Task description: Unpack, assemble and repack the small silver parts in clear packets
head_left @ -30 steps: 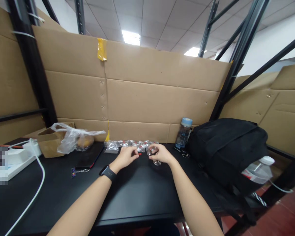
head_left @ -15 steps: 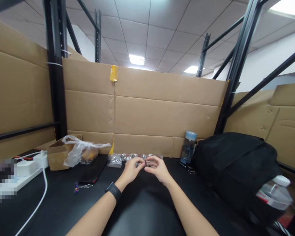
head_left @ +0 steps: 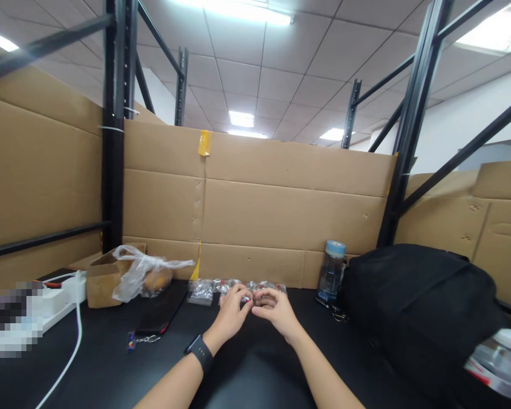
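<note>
My left hand (head_left: pixel 234 311), with a dark watch (head_left: pixel 199 352) on its wrist, is in the middle of the black table (head_left: pixel 255 369). Its fingers are curled round something small I cannot make out. Facing it, my right hand (head_left: pixel 278 311) has its thumb and fingers curved together, fingertips almost meeting those of the left; what lies between them is too small to name. Just beyond both hands is a row of small clear plastic bags (head_left: pixel 202 289) with reddish bits in some. The hands partly hide this row.
On the left are a power strip (head_left: pixel 53 309), a cardboard box (head_left: pixel 104 284), a plastic bag with round items (head_left: pixel 155 278) and a black pouch (head_left: pixel 162 312). To the right stand a blue-lidded bottle (head_left: pixel 331 270) and a black backpack (head_left: pixel 417 318). Cardboard (head_left: pixel 289 210) walls the back.
The camera view has tilted up and shifted slightly, so things sit lower in the picture. Both hands remain together in front of the bags, with the left fingers slightly shifted.
</note>
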### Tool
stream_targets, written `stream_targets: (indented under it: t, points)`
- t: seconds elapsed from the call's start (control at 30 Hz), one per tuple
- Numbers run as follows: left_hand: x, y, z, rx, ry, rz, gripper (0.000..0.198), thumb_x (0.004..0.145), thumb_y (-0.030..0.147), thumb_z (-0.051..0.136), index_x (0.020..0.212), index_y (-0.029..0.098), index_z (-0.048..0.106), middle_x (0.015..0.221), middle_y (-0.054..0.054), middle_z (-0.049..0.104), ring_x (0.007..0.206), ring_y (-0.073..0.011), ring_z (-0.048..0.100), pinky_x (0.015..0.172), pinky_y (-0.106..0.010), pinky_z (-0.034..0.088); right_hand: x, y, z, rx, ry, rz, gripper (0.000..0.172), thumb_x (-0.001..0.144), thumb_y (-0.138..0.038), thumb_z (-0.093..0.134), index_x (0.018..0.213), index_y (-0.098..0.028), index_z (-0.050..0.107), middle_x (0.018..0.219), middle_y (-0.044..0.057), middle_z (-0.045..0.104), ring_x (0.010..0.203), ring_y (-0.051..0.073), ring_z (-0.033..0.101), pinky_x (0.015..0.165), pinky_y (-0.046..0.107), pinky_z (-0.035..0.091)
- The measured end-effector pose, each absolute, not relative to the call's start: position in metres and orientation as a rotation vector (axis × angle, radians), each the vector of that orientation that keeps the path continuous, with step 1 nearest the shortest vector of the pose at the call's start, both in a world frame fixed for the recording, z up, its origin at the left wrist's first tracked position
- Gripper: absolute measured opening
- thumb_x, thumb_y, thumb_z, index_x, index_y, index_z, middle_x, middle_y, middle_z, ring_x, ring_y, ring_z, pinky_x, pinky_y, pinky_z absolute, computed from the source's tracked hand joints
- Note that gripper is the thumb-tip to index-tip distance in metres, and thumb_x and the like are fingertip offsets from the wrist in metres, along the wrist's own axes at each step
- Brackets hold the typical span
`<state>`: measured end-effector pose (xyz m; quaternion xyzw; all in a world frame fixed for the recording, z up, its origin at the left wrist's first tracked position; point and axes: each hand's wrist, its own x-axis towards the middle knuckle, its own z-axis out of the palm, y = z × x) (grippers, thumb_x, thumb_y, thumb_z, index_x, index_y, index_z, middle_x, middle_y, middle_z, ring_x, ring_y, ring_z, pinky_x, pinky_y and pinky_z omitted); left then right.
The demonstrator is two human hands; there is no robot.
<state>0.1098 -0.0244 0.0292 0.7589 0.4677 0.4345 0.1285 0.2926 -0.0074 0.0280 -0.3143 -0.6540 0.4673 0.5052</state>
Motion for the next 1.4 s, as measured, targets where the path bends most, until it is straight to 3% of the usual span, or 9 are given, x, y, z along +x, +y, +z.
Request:
stream_targets:
  t: [0.2,0.43,0.77,1.03,1.4]
  points:
    - [0.112,-0.024,0.027,2.175,1.484,1.258,0.017,0.093,0.029,0.049,0.097,0.026,0.066,0.113,-0.005,0.063,0.118,-0.0264,0.055,0.096,-0.045,0.038,0.292,-0.005,0.027,-0.808,-1.61,1.046,0.045,0.053,-0.034,0.096,0.087,-0.019,0.07,0.103,0.008,0.075,0.095,0.027,0.073,0.07,0.031,0.057]
    - [0.114,-0.022,0.023,2.169,1.435,1.266,0.019,0.096,0.034,0.047,0.098,0.025,0.065,0.114,-0.006,0.062,0.117,-0.0267,0.055,0.097,-0.046,0.039,0.291,-0.005,0.023,-0.767,-1.514,1.122,0.051,0.057,-0.036,0.094,0.098,-0.02,0.068,0.103,0.007,0.075,0.098,0.026,0.073,0.083,0.037,0.059]
    - [0.109,-0.018,0.021,2.187,1.376,1.275,0.017,0.094,0.033,0.052,0.096,0.026,0.067,0.11,-0.005,0.062,0.114,-0.0257,0.058,0.095,-0.042,0.042,0.289,-0.006,0.021,-0.758,-1.405,1.195,0.049,0.053,-0.037,0.096,0.091,-0.019,0.071,0.108,0.008,0.073,0.093,0.026,0.075,0.093,0.042,0.057]
    - [0.113,-0.021,0.021,2.214,1.363,1.282,0.016,0.093,0.03,0.05,0.097,0.024,0.065,0.112,-0.007,0.063,0.114,-0.0265,0.058,0.095,-0.043,0.042,0.289,-0.009,0.027,-0.774,-1.487,1.154,0.047,0.052,-0.038,0.096,0.088,-0.019,0.072,0.099,0.008,0.076,0.092,0.025,0.074,0.088,0.039,0.058]
    - [0.11,-0.019,0.023,2.187,1.214,1.412,0.016,0.095,0.033,0.051,0.094,0.023,0.063,0.105,-0.005,0.064,0.107,-0.0231,0.06,0.095,-0.037,0.044,0.291,-0.006,0.027,-0.727,-1.524,1.052,0.042,0.056,-0.037,0.094,0.085,-0.018,0.07,0.117,0.012,0.072,0.108,0.029,0.07,0.082,0.035,0.059]
